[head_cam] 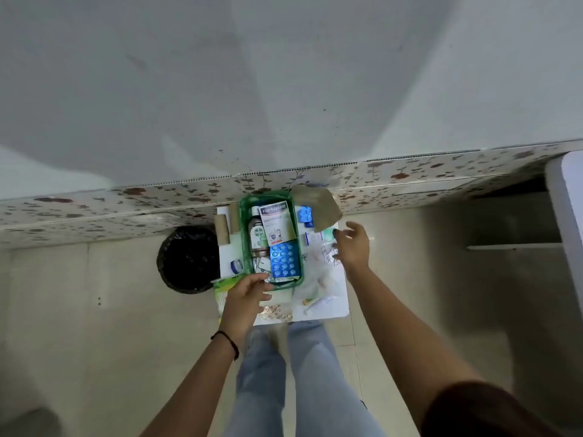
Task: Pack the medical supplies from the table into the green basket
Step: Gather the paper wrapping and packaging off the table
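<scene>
Fingers spread wide, the right hand (351, 247) hovers with an empty grip over crinkly foil packets (325, 255) on the table (334, 309), just right of the green basket (244, 216). Left hand (247, 293) rests loosely curled at the basket's near rim, steadying it; whether it pinches anything I cannot tell. Best move: close on one packet, lift clear, lay it flat atop the blue blister sheet (284, 260).
</scene>
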